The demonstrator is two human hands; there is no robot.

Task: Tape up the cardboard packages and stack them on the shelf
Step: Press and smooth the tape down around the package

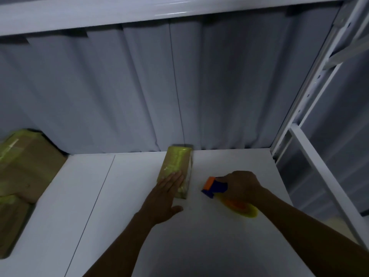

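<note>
A small flat cardboard package (176, 161) wrapped in yellow-green tape lies on the white shelf board (139, 226), its far end against the back curtain. My left hand (166, 196) rests flat on its near end with straight fingers. To the right of the package, my right hand (239, 187) grips a tape dispenser (216, 186) with a blue and orange head; its yellow tape roll (244, 210) shows below the hand, touching the shelf.
Several larger taped cardboard packages (24, 162) are stacked at the shelf's left end. A grey curtain (159, 86) hangs behind. The upper shelf (139, 11) runs overhead, and a white metal upright (311, 92) bounds the right side.
</note>
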